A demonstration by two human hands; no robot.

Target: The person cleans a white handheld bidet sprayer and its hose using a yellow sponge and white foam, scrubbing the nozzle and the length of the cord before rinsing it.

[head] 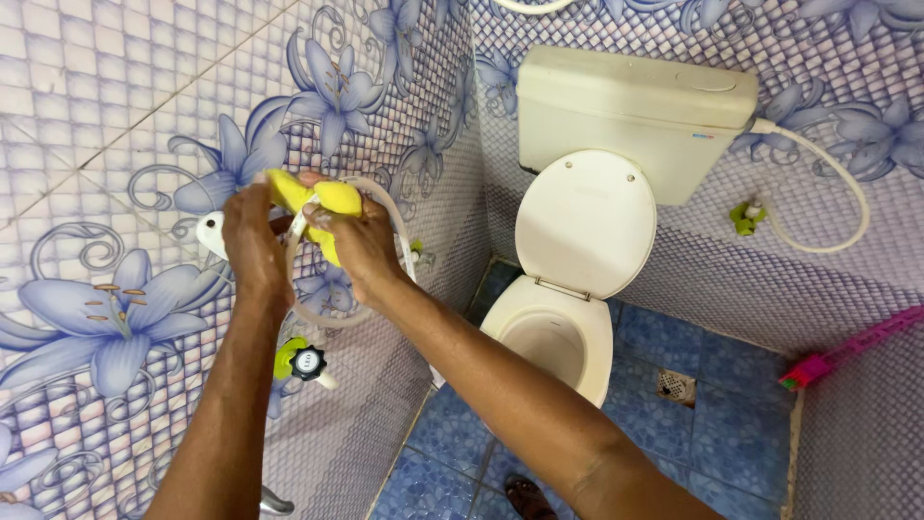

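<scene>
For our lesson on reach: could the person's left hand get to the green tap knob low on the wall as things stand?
Probably yes. The left hand is busy with the yellow cloth at the wall, but the green tap knob sits just below it, with nothing between them.

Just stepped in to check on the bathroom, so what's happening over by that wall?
A person has both hands up at the flower-patterned tiled wall. The left hand and right hand together hold a yellow cloth bunched around a white hose and its wall fitting. Below them sits a tap with a green collar. To the right, the toilet stands with its lid up, cistern above it.
</scene>
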